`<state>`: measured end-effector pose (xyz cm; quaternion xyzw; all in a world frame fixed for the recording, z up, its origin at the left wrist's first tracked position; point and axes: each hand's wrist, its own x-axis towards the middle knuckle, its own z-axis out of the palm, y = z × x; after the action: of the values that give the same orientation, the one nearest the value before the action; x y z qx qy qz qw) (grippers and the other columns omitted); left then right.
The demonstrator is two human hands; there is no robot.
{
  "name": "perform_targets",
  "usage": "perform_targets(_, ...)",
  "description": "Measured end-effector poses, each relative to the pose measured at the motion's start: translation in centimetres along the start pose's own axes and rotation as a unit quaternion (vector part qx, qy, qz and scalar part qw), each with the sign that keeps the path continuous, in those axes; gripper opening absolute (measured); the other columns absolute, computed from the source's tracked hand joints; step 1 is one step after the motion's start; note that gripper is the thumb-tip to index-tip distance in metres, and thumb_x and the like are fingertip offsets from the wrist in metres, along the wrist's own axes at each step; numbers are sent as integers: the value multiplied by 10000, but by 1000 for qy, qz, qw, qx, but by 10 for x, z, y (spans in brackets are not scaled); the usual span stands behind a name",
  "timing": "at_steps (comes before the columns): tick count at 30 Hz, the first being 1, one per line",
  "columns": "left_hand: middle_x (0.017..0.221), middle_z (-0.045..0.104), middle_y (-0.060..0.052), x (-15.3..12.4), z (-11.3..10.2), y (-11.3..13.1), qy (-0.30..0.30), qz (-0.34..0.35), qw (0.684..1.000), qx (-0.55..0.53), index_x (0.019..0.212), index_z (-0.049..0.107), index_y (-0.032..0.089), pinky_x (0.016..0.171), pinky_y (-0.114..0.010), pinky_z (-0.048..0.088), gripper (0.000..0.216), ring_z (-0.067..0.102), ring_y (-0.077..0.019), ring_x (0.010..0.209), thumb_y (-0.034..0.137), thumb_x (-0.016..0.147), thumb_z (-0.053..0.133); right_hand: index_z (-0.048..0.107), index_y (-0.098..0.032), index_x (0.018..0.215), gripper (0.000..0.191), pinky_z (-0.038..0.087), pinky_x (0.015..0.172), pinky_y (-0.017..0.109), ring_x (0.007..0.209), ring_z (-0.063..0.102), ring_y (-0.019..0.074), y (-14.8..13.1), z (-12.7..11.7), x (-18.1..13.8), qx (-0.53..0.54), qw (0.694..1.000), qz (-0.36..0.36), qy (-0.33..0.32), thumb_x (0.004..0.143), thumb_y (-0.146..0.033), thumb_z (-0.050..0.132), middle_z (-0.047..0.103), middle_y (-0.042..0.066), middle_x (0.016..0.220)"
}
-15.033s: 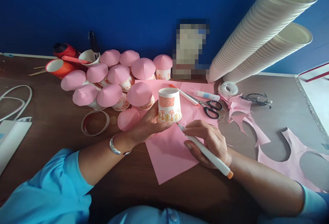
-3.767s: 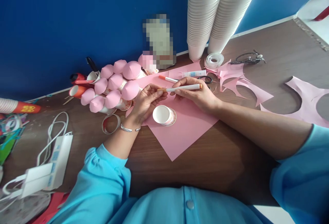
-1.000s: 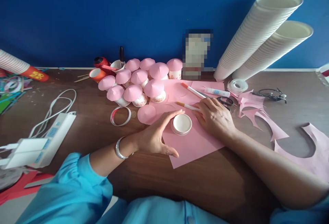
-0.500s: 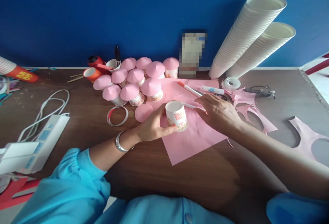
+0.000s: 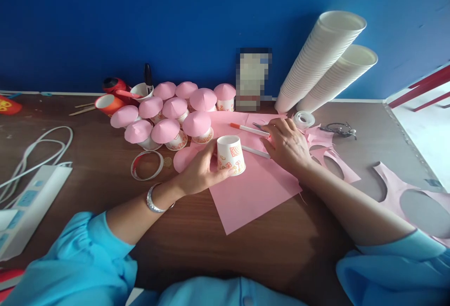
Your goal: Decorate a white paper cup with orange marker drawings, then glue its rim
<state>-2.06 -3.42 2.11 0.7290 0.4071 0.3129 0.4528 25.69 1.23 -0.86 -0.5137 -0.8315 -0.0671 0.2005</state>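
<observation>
My left hand [image 5: 198, 171] is closed around a white paper cup [image 5: 231, 156] with orange-red drawings on its side. The cup is upside down, wide rim lowest, above pink paper [image 5: 246, 207]. My right hand [image 5: 286, 144] reaches over the paper with its fingers curled down. Dark pointed tips [image 5: 259, 126] show by its fingers, and what lies under the palm is hidden. Beside these fingers lie an orange-capped marker [image 5: 246, 129] and a second white pen [image 5: 256, 152]. A pink paper disc [image 5: 183, 158] lies left of the cup, partly behind my left hand.
Several upturned cups with pink cone roofs [image 5: 165, 130] stand at the back left. A tape ring [image 5: 146, 165] lies before them. Tall white cup stacks [image 5: 318, 62] lean at the back right. Pink offcuts [image 5: 385, 182] and a tape roll [image 5: 304, 119] lie right; a power strip [image 5: 38, 207] lies left.
The view has shifted slightly to the right. My right hand has moved farther over the paper and now covers the white tube. The cup stays in my left hand, turned a little more upright.
</observation>
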Motion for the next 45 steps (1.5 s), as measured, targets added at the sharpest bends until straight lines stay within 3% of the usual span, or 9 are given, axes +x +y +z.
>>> perform_targets(5,1168,719,-114,0,9,-2,36,44,994,89,1268,534,198,839,-438,661,463,725,-290,1043,232,854,739,731,-168,1168,265,531,873,445,1057,568,321,7,7,-3,5,1000,3,-3,987,-265,563,691,151,1136)
perform_targets(15,1348,683,-153,-4,16,-8,64,57,991,107,1358,493,200,1058,-542,576,643,667,-352,1267,269,813,826,741,-157,974,206,482,728,376,918,640,286,7,11,-5,-20,999,-11,23,969,-266,566,745,128,997)
perform_targets(20,1383,669,-163,-4,14,-7,44,77,993,74,1396,491,204,1063,-519,568,684,662,-322,1271,260,812,842,725,-184,911,142,447,653,351,803,655,260,4,-2,-4,78,993,89,2,898,-260,605,737,96,847)
perform_targets(22,1371,675,-161,-3,13,-6,40,84,994,55,1378,515,204,1047,-501,578,635,671,-307,1249,288,835,831,715,-204,906,119,437,607,325,703,631,216,2,-10,-3,213,960,181,-20,869,-296,649,721,56,781)
perform_targets(25,1369,675,-155,-4,11,-4,38,76,994,61,1350,529,213,1020,-496,593,593,677,-315,1235,344,848,817,702,-212,935,194,428,536,280,593,571,147,-3,-18,-1,463,839,284,-46,854,-388,716,700,23,752)
perform_targets(28,1346,681,-128,-5,9,-4,31,66,994,81,1340,527,228,1014,-504,599,538,682,-317,1223,324,872,774,715,-203,908,289,424,509,260,589,549,119,-12,-21,0,620,723,300,-47,808,-460,800,675,12,757)
perform_targets(31,1353,677,-133,-5,10,-4,35,64,994,81,1350,528,222,1035,-510,590,563,675,-319,1233,272,853,789,737,-187,935,359,430,524,265,581,528,114,-19,-20,0,695,654,297,-43,788,-500,830,627,-9,685)
perform_targets(38,1357,663,-193,-4,13,-18,79,94,983,139,1387,477,179,997,-493,608,639,681,-329,1224,280,851,809,735,-174,947,413,369,521,274,558,497,112,-24,-19,-4,722,614,313,-58,777,-539,831,626,-16,650)
perform_targets(45,1437,597,-206,-5,10,-18,80,114,978,155,1465,411,189,1083,-523,572,740,630,-342,1318,300,850,807,728,-181,939,412,366,522,279,560,474,113,-21,-22,-5,721,619,307,-49,791,-556,816,592,-21,643)
